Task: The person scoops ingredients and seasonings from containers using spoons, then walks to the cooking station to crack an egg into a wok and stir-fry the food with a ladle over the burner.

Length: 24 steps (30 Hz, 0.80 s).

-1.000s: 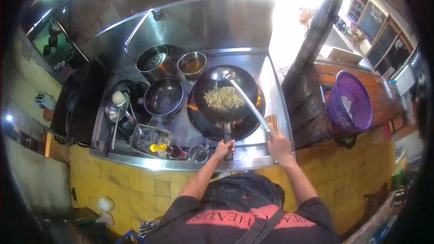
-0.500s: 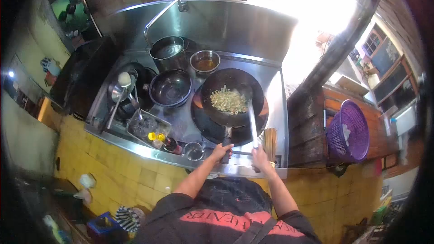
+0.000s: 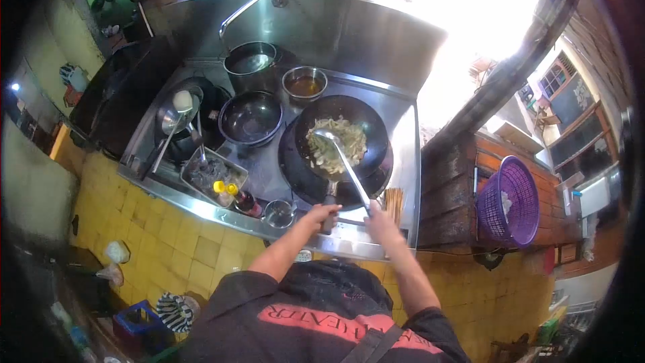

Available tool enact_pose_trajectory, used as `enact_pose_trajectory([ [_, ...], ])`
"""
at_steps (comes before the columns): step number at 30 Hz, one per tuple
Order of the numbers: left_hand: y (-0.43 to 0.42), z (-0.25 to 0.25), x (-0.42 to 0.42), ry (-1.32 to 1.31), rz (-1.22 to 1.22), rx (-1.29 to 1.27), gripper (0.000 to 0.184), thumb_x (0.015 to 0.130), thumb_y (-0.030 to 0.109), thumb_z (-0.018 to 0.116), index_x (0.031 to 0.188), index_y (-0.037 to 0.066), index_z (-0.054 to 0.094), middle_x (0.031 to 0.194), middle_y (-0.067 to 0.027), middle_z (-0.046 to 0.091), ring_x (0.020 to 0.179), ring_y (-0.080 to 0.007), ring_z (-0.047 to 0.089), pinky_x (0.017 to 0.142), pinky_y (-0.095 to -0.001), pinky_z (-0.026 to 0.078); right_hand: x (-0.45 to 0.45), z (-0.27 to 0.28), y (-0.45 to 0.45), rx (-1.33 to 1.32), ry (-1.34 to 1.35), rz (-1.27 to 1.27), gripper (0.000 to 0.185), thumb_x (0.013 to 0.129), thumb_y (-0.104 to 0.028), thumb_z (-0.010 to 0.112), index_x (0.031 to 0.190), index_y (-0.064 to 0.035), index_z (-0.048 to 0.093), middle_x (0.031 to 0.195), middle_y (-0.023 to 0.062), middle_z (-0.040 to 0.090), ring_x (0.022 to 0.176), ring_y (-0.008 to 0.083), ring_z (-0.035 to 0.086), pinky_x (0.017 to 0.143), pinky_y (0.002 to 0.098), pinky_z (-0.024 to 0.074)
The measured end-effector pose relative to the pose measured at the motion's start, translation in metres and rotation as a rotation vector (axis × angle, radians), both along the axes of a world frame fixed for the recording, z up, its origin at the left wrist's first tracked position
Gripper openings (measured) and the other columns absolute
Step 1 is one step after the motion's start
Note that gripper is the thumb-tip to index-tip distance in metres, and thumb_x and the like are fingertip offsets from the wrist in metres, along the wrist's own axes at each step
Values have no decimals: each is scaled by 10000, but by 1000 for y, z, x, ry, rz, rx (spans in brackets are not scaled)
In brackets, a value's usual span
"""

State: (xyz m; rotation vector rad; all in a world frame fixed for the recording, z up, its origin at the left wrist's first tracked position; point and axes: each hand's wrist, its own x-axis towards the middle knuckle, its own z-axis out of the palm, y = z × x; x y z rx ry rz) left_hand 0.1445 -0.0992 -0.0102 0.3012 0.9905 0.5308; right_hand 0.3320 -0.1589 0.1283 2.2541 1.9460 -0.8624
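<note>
My left hand [image 3: 322, 216] is closed round the dark handle of a black wok [image 3: 373, 128], which sits tilted on the stove. In my right hand [image 3: 383, 222] is the handle of a long metal wok ladle [image 3: 346, 163]. Its shiny head rests at the left part of the food, inside the wok. The food is pale, chopped and spread over the wok's bottom; its kind I cannot make out. A bundle of thin sticks [image 3: 394, 206] stands just right of my right hand. To the left of my left hand is a glass cup [image 3: 278, 214].
Left of the wok stand a dark bowl [image 3: 251, 118], a tall pot [image 3: 250, 60] and a steel bowl with brown liquid [image 3: 305, 83]. A metal tray [image 3: 213, 173] and yellow-capped bottles [image 3: 247, 202] line the front left. A purple basket [image 3: 508, 202] is at right.
The ladle's head has swung from the right side of the wok to the left across the food. The food looks more mixed and spread. My left hand still grips the wok handle.
</note>
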Motion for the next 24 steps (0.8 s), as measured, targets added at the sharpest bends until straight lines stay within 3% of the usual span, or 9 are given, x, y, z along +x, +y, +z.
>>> enact_pose_trajectory([
  [2, -12, 31, 25, 115, 132, 43, 189, 796, 151, 634, 716, 48, 497, 610, -42, 509, 496, -147, 507, 442, -282, 439, 34, 26, 7, -56, 101, 135, 404, 864, -190, 488, 1264, -153, 448, 887, 159, 632, 795, 243, 632, 687, 392, 507],
  [4, -37, 115, 36, -217, 225, -73, 153, 830, 130, 584, 742, 47, 491, 609, -39, 501, 520, -147, 516, 487, -273, 457, 45, 97, -7, -102, -9, 61, 319, 840, -244, 541, 1157, -210, 534, 852, 98, 641, 777, 234, 633, 680, 363, 502],
  [6, -49, 166, 25, -468, 98, -194, 169, 863, 136, 551, 756, 56, 448, 654, -34, 484, 576, -122, 499, 559, -254, 471, 50, 117, -10, -114, -73, 67, 322, 828, -253, 558, 1137, -170, 530, 830, 133, 634, 755, 284, 625, 671, 380, 494],
  [9, -38, 135, 13, -338, -24, -136, 174, 888, 162, 514, 760, 64, 448, 655, -26, 478, 565, -106, 480, 561, -256, 469, 47, 106, -26, 35, 87, 149, 339, 801, -200, 594, 1113, -101, 505, 766, 215, 599, 751, 381, 590, 648, 422, 463],
  [12, -38, 81, 8, -312, -4, -36, 164, 879, 171, 527, 772, 61, 470, 638, -18, 497, 554, -113, 506, 546, -272, 477, 43, 120, -34, -67, 126, 147, 359, 801, -202, 593, 1140, -126, 504, 790, 213, 605, 772, 367, 598, 669, 433, 470],
  [13, -53, 75, 15, -135, 9, 48, 168, 874, 173, 537, 772, 52, 480, 633, -26, 507, 557, -122, 517, 546, -279, 481, 44, 119, -38, -54, 131, 132, 359, 801, -202, 593, 1140, -126, 504, 790, 213, 605, 772, 367, 598, 669, 433, 470],
  [14, -59, 72, 22, 38, 19, 141, 173, 868, 175, 546, 772, 42, 491, 628, -34, 517, 560, -130, 529, 545, -287, 484, 45, 117, -44, -24, 72, 99, 370, 800, -199, 591, 1153, -139, 498, 804, 210, 607, 787, 363, 600, 682, 438, 474],
  [19, -95, 153, 18, -32, -239, -4, 180, 860, 182, 560, 747, 45, 539, 610, -39, 541, 548, -153, 555, 578, -290, 504, 35, 109, -54, -57, -81, 80, 450, 824, -202, 553, 1253, -162, 423, 862, 209, 613, 857, 354, 602, 742, 444, 483],
  [24, -37, 85, 0, 47, -38, 177, 197, 873, 188, 523, 722, 61, 516, 609, -24, 529, 529, -140, 523, 542, -285, 468, 33, 63, -57, -62, -160, 65, 440, 856, -107, 450, 1291, -134, 390, 864, 194, 612, 834, 333, 620, 703, 434, 498],
])
